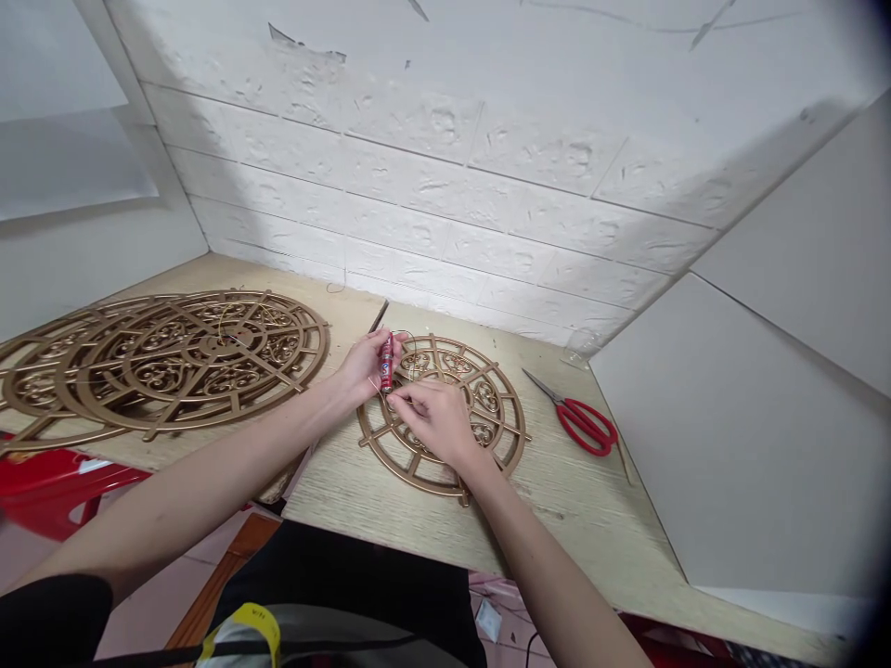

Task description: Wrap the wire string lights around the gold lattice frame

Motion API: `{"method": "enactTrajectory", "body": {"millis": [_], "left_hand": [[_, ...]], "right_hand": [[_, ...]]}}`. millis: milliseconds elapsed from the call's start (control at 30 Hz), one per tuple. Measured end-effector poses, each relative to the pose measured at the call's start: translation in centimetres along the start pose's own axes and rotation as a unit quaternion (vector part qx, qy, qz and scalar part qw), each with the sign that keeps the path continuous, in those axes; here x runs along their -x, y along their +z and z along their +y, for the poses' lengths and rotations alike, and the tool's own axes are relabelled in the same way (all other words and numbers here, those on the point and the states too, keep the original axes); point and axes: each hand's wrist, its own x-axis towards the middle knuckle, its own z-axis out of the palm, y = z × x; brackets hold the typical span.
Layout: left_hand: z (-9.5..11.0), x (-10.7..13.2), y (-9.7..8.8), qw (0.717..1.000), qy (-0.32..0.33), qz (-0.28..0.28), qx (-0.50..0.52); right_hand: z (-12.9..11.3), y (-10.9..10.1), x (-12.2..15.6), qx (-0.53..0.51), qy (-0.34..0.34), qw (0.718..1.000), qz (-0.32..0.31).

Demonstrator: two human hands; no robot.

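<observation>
Head view, left hand (362, 367): gripping a small red tube (385, 360), fingers clamped on it and holding it upright at the far-left rim of the disc. This is likely so its lower end is meeting the lattice squarely.
Head view, right hand (437, 419): lying over the disc, fingertips pinching together at the tube's lower end; what they are nipping is too small to tell.
Small gold disc (491, 408): lying flat on the table (577, 506) directly under both hands, probably being steadied by the right palm.
Red scissors (588, 425): resting with blades together just right of the disc — seemingly parked within reach.
Large gold discs (174, 357): sitting stacked and overlapping well to the left, apart from the hands.
</observation>
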Motion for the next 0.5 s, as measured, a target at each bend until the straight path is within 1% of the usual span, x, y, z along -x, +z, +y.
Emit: {"method": "enactTrajectory", "body": {"millis": [100,200,333,433,500], "left_hand": [[-0.2,0.2,0.2,1.0,-0.01,0.001,0.009],[-0.3,0.2,0.2,1.0,-0.015,-0.003,0.017],[-0.5,0.0,-0.1,0.998,-0.039,-0.034,0.035],[-0.7,-0.3,-0.3,0.995,-0.055,-0.062,0.047],[-0.8,-0.4,-0.4,0.995,-0.063,-0.064,0.049]], "right_hand": [[0.0,0.3,0.0,0.031,0.005,0.999,0.006],[0.1,0.6,0.0,0.075,-0.005,0.997,0.018],[0.1,0.8,0.1,0.123,-0.029,0.991,0.031],[0.0,1.0,0.0,0.156,-0.027,0.987,0.034],[-0.1,1.1,-0.1,0.172,-0.022,0.985,0.026]]}}
